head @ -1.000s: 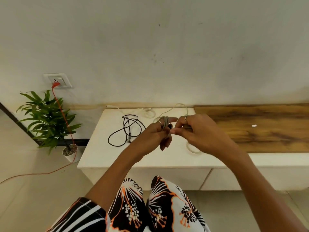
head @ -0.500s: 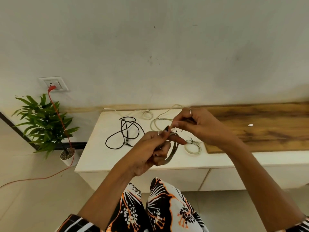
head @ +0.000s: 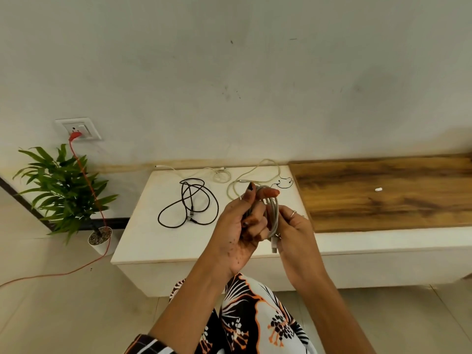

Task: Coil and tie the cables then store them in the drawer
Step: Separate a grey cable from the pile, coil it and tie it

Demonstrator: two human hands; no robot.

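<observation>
A: Right, starting at the far left. Potted plant (head: pixel 63 190) on the floor against the wall, a wall socket (head: pixel 78 129) above it with an orange cord (head: pixel 88 185) plugged in; the cord drops past the leaves and trails off across the floor to the left edge.

B: And the white cabinet (head: pixel 153 241)?

A: Low, against the wall. On its top, left part, a black cable (head: pixel 189 203) lies in loose, untidy loops. Behind it, near the wall, a thin white cable (head: pixel 217 173) runs along and curls up at one end. Another pale cable (head: pixel 255 178) loops loosely just right of that, partly hidden behind the hands.

B: Hands?

A: Both raised above the cabinet top, close together. Left hand (head: pixel 242 226) has its fingers curled round a coiled grey cable (head: pixel 273 215), forefinger pointing up and through the top of the coil. The coil hangs upright between the two hands, off the surface, a plug end poking out below.

B: Right hand?

A: Right hand (head: pixel 296 231) pinches the coil's right side between thumb and fingertips; a ring shows on one finger.

B: Further right?

A: A small black tie (head: pixel 284 182) lies on the white top by the edge of a wooden panel (head: pixel 383 195). One small white object (head: pixel 378 189) sits on the wood; too small to identify.
</observation>
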